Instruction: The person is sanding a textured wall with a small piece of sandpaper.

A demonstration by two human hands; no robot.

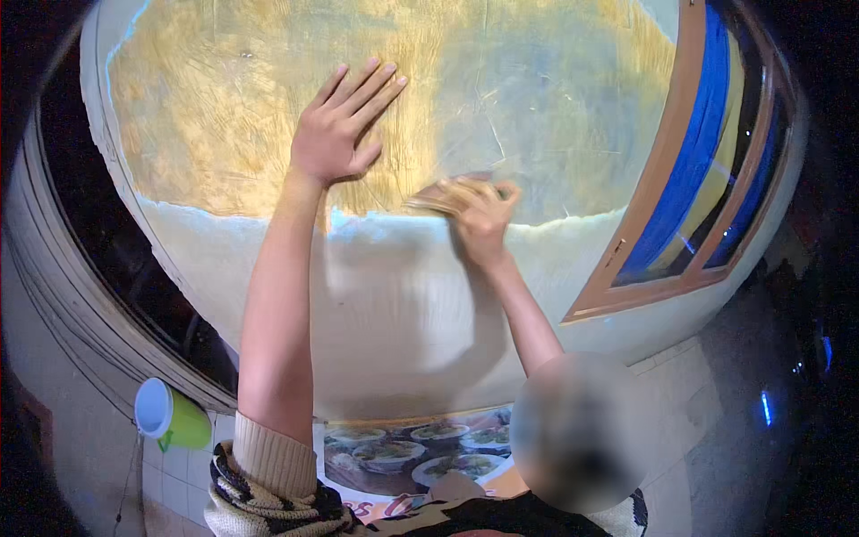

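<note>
Before me is a wall (376, 295), its upper part covered by a large worn patch of yellow-gold and grey-blue (557, 121). Against the yellow side of this patch lies my left hand (335, 131), palm down with the fingers spread and nothing held. Lower and to the right, my right hand (480, 211) grips a flat, brownish hand tool or pad (433, 196) at the patch's ragged lower edge. Motion blur hides what exactly that piece is. Pale plaster or paint borders the patch below, where the shadow of my right arm falls.
A brown-framed window (671, 285) with blue and yellow fabric behind it stands at the right. At lower left is a green bucket (188, 423) by white tiles. A banner (402, 453) with food pictures and writing lies below. A round blur covers my right upper arm.
</note>
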